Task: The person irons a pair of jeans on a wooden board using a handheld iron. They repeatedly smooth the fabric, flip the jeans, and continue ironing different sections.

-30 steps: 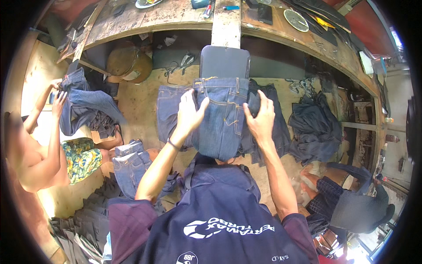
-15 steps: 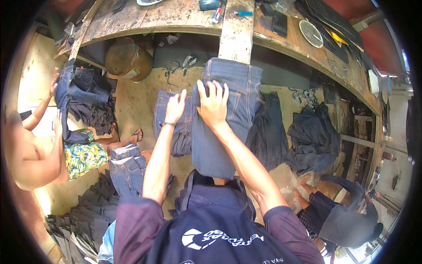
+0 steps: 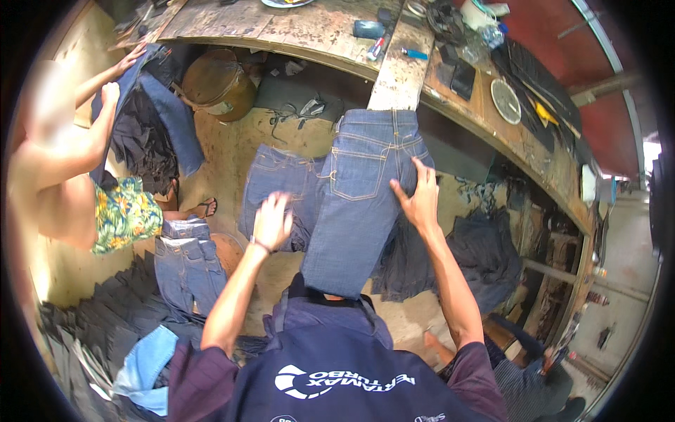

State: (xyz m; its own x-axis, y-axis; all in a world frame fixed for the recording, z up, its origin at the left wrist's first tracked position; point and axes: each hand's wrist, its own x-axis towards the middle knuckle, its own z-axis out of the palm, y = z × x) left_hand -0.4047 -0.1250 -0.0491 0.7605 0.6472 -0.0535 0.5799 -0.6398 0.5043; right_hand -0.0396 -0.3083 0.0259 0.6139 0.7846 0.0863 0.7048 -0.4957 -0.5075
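Note:
A folded pair of blue jeans (image 3: 355,211) lies in front of me, back pocket facing up and waistband at the far end, on a narrow board (image 3: 397,83). At its right edge rests my right hand (image 3: 420,200), thumb and fingers apart, touching the denim by the pocket. My left hand (image 3: 273,224) hovers left of the jeans, fingers loosely spread and slightly blurred, holding nothing visible. Beneath and beyond it is another pair of jeans (image 3: 274,183).
A worktable (image 3: 281,28) curves across the far side, with a phone (image 3: 462,79) and round dish (image 3: 505,100). A drum (image 3: 219,84) stands beneath. At left, a co-worker (image 3: 70,155) handles jeans; another (image 3: 527,380) bends low at right. Dark garments (image 3: 91,309) are piled lower left.
The folded jeans now show a back pocket and lie more slanted. My right hand moved from their top to the right edge; my left hand moved lower. The left co-worker's jeans shifted.

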